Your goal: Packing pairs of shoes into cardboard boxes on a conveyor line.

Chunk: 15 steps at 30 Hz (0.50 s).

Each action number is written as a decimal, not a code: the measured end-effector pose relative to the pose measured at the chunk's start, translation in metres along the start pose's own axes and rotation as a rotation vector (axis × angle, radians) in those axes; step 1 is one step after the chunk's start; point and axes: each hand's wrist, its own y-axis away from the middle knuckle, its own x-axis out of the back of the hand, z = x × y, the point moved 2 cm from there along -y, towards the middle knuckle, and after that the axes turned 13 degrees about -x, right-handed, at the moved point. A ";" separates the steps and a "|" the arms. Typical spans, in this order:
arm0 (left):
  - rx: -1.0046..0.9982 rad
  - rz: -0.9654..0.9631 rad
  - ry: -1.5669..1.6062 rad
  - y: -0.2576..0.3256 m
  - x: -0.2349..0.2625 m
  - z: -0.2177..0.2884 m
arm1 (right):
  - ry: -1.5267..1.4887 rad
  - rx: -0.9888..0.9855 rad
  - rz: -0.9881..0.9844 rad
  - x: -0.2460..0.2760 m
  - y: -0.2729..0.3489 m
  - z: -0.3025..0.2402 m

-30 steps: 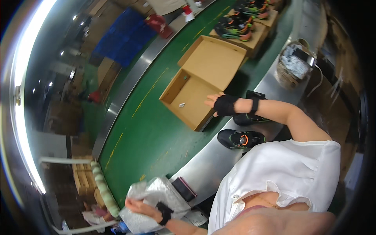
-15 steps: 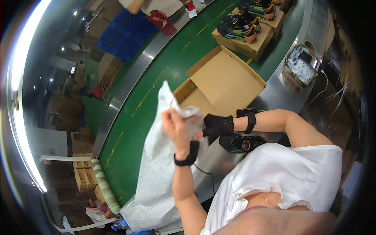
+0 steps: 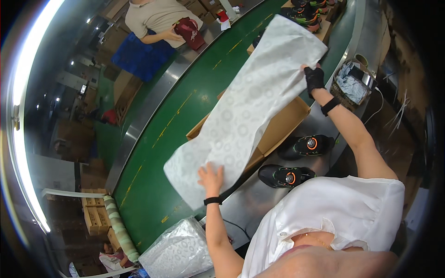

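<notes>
A long sheet of white patterned tissue paper [image 3: 245,106] is stretched out over an open cardboard shoebox [image 3: 282,125] on the green conveyor belt [image 3: 153,185]. My left hand [image 3: 211,178] grips the sheet's near corner. My right hand [image 3: 314,78], in a black fingerless glove, grips the far corner. Most of the box is hidden under the paper. Two black shoes [image 3: 285,176] [image 3: 307,145] with orange dials lie on the steel ledge beside the box, close to my body.
A stack of tissue sheets [image 3: 178,252] lies at my lower left. Another shoebox with colourful shoes [image 3: 308,11] sits further up the belt. A basket of items [image 3: 352,83] stands right of my right hand. Across the belt a person [image 3: 160,18] holds a red item.
The sheet, bunched between both hands half a second ago, is now spread full length. My right hand moved up and away; my left hand dropped toward me.
</notes>
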 end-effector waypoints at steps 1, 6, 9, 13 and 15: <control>0.072 0.056 -0.009 0.011 -0.002 -0.018 | 0.013 0.004 0.090 0.010 -0.007 0.003; 0.611 0.136 0.089 0.036 -0.008 -0.065 | 0.146 -0.037 0.378 0.044 -0.064 0.045; 0.761 -0.032 1.333 0.042 -0.018 -0.061 | 0.159 -0.046 0.156 0.086 -0.090 0.060; 0.576 -0.022 1.529 0.032 -0.029 -0.060 | 0.517 -0.197 -0.028 0.100 -0.027 0.018; 0.489 0.028 1.551 0.024 -0.037 -0.052 | 0.481 0.153 0.062 0.116 0.011 0.023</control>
